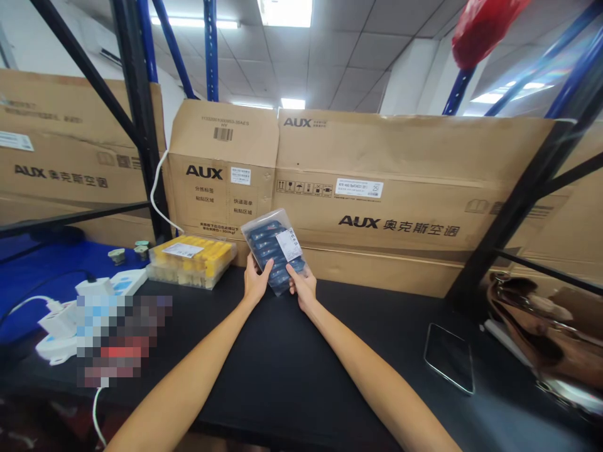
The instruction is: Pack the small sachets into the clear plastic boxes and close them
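Note:
Between my two hands, a clear plastic pack of dark blue items [268, 243] is held up tilted above the black table. A white label with print sits on its upper right part. My left hand [257, 280] grips the lower left edge, thumb on the front. On the lower right edge my right hand [303, 285] is closed, its thumb also pressed on the front. The fingers behind the pack are partly hidden. What the dark blue items are I cannot make out. To the left lies a clear case of yellow items [200, 254] with a white label.
Cardboard AUX boxes [400, 194] form a wall behind the black table [282, 370]. A white power strip [125, 284] with plugs and cables lies left, near small round pieces [117, 255]. At right are a phone [450, 359] and a shiny brown bag [532, 320]. Dark shelf posts [499, 220] flank the table.

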Demonstrator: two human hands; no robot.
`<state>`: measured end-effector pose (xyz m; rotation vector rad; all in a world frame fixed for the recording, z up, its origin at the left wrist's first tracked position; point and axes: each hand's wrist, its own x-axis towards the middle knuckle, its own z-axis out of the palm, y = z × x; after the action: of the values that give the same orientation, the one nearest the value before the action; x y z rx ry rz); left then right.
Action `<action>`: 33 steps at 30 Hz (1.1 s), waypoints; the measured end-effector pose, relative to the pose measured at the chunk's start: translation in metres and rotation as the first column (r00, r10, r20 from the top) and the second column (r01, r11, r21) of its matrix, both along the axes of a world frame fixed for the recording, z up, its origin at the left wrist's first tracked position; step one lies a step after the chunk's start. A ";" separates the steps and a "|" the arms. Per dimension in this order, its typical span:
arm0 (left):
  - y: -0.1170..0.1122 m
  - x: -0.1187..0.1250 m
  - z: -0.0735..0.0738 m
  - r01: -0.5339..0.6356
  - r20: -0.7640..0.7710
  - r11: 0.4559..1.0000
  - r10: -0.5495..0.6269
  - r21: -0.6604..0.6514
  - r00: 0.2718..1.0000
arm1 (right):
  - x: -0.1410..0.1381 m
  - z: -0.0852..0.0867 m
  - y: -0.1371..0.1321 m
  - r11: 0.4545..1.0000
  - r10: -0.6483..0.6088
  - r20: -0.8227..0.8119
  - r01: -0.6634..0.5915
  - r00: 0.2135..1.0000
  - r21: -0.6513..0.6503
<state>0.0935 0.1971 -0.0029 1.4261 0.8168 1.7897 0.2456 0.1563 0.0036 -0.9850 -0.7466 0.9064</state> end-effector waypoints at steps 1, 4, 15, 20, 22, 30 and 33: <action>-0.001 -0.003 0.001 -0.049 -0.013 0.999 0.049 0.007 0.999 | 0.000 0.000 -0.001 1.000 0.011 0.010 -0.011 1.000 -0.004; -0.002 -0.012 0.007 -0.193 -0.038 0.981 0.194 0.035 0.980 | -0.001 0.000 -0.002 0.998 0.060 0.036 -0.059 0.998 -0.029; 0.000 -0.021 0.035 -0.376 -0.040 0.902 0.392 0.211 0.919 | -0.006 -0.007 0.001 0.979 0.109 0.204 -0.070 0.973 -0.191; 0.009 -0.023 0.057 -0.356 -0.033 0.884 0.383 0.303 0.923 | -0.007 -0.011 0.005 0.971 0.154 0.282 -0.091 0.947 -0.222; 0.015 -0.024 0.068 -0.344 -0.045 0.867 0.384 0.360 0.922 | -0.007 -0.012 0.006 0.969 0.169 0.303 -0.101 0.938 -0.225; 0.035 -0.026 0.129 -0.331 -0.036 0.818 0.393 0.471 0.919 | -0.008 -0.014 0.007 0.970 0.187 0.355 -0.115 0.916 -0.214; 0.039 -0.027 0.152 -0.327 -0.007 0.800 0.382 0.504 0.924 | -0.009 -0.013 0.006 0.970 0.195 0.365 -0.122 0.911 -0.212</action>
<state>0.0666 0.2364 0.1488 1.7990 0.7464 2.3536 0.2366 0.1619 -0.0092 -1.3033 -1.1018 0.9475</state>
